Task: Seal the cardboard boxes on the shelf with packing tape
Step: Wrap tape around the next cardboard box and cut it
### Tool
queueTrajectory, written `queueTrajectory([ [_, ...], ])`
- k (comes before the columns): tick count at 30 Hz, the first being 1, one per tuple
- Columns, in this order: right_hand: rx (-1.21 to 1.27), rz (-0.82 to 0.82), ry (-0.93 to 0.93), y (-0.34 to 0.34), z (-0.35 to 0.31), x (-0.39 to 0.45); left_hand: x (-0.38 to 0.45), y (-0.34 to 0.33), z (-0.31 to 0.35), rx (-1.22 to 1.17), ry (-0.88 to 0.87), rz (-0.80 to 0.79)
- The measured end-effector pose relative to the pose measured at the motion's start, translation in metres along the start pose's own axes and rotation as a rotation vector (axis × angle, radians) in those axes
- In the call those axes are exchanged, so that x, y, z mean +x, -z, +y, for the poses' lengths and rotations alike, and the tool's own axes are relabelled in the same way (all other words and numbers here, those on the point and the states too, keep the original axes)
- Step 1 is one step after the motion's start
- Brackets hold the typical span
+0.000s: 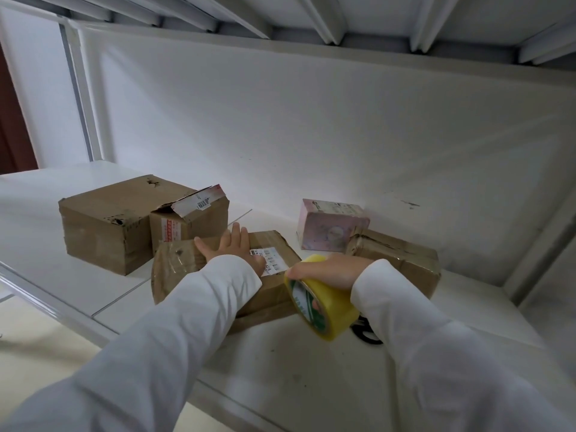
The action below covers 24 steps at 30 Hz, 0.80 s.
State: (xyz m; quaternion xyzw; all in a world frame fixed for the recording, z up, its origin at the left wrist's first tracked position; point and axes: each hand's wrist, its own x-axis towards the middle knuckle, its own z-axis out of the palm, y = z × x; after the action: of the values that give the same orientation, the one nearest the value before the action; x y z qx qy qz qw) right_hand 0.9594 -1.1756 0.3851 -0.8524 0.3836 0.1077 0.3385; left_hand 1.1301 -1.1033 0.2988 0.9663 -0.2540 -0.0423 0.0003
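A flat cardboard box (274, 244) with a white barcode label lies in the middle of the white shelf (46, 213). My left hand (230, 247) rests flat on its top with straight fingers. My right hand (327, 271) grips a yellow roll of packing tape (324, 307) at the box's right end, fingers through the core. A large closed box (106, 219) stands at the left. Beside it is a smaller box (193, 219) with a lifted flap. Another brown box (402, 260) sits to the right.
A pink carton (330, 226) stands behind the right box by the white back wall. Black scissor handles (364, 333) lie on the shelf under my right sleeve. The upper shelf's ribs hang overhead. A white upright post (84, 98) bounds the left end.
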Motion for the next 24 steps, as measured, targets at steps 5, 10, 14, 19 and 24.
queueTrajectory([
  [5, -0.102, -0.053, -0.046, 0.005, 0.002, -0.001, 0.0, 0.0, 0.001, -0.017, 0.006, -0.004],
  [10, -0.105, -0.08, -0.117, 0.007, 0.02, -0.006, 0.001, 0.0, -0.001, -0.018, 0.004, 0.014],
  [14, -0.12, -0.097, -0.101, 0.003, 0.019, -0.006, -0.001, -0.002, 0.0, -0.032, 0.005, 0.033],
  [19, -0.126, -0.117, -0.107, -0.001, 0.021, -0.004, -0.003, -0.001, 0.0, -0.035, -0.001, 0.054],
  [24, -0.15, -0.127, -0.132, 0.004, 0.016, -0.006, -0.006, 0.001, 0.0, -0.036, -0.009, 0.031],
])
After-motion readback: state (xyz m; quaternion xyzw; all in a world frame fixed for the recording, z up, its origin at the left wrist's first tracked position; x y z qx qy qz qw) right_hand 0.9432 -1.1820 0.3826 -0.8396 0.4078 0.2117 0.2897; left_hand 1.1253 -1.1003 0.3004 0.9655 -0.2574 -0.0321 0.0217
